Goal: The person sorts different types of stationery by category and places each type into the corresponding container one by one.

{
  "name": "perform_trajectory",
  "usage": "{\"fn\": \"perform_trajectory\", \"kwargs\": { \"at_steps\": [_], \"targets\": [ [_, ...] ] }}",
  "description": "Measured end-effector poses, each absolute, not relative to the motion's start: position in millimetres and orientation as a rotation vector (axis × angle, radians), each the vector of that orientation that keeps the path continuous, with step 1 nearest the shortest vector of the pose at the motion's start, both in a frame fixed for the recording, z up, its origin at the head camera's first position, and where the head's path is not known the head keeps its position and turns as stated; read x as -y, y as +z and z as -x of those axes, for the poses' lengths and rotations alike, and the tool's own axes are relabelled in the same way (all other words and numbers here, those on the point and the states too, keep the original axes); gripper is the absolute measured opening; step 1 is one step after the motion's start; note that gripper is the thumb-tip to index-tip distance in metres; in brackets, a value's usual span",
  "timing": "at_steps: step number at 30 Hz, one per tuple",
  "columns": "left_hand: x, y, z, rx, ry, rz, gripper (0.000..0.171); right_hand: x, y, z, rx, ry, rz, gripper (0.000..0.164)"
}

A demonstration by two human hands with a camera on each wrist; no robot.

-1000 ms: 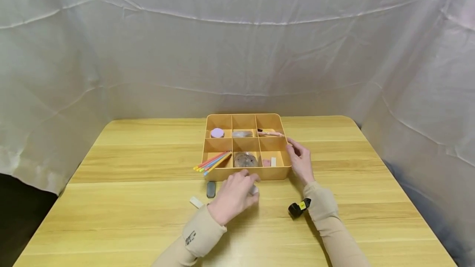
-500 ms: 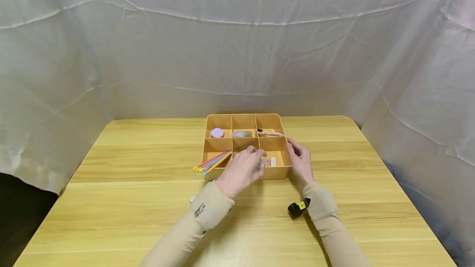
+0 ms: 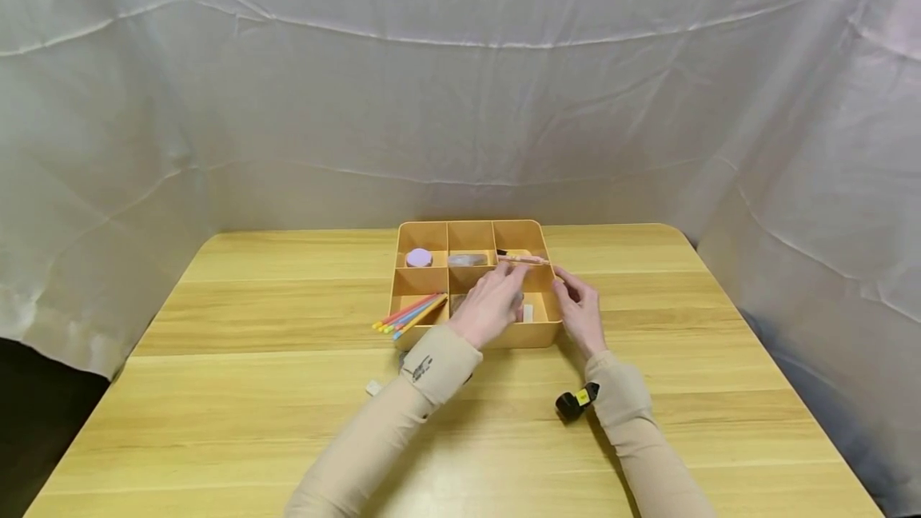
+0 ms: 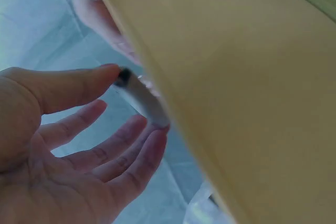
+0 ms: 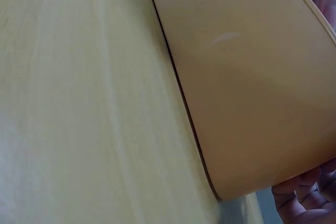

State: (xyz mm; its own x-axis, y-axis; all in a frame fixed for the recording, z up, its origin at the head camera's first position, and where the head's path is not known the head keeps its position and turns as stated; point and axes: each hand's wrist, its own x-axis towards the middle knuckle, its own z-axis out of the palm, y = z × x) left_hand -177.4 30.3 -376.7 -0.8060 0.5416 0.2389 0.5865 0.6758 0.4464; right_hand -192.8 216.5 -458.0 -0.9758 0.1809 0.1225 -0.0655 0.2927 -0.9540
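My left hand (image 3: 491,302) is over the front compartments of an orange divided tray (image 3: 453,336). In the left wrist view, its thumb and fingers pinch a small pale block, perhaps an eraser (image 4: 144,100), with a dark end, close to the tray's rim. My right hand (image 3: 581,318) holds the tray's right side, thumb and fingers at the rim. Below the left hand, a small white block (image 3: 528,312) lies in the front right compartment. Colored pencils (image 3: 413,314) lean out of the front left compartment. The left hand partly covers a round clear item in the front middle compartment.
The back compartments hold a lilac round item (image 3: 419,257), a clear item (image 3: 468,260) and pink pens (image 3: 524,259). A white block (image 3: 373,388) and a dark block (image 3: 403,360), mostly behind the left sleeve, lie on the table. A black-and-yellow item (image 3: 576,401) is by the right wrist.
My left hand has carried the pale block from in front of the tray, up and to the right, to over its front compartments. The right hand has stayed at the tray's side.
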Motion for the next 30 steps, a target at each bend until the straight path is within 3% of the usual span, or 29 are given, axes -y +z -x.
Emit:
{"fn": "perform_trajectory", "kwargs": {
  "at_steps": [15, 23, 30],
  "targets": [
    [-39, -387, 181, 2.775, -0.689, 0.879, 0.048, -218, -460, 194, 2.348, 1.785, 0.114, 0.039],
    [11, -363, 147, 2.543, -0.797, 0.823, 0.035, -217, -458, 191, 2.370, 1.772, 0.114, 0.040],
    [76, -354, 134, 2.469, -1.008, 0.541, 0.035, -218, -456, 190, 2.338, 1.809, 0.115, 0.040]
  ]
}}
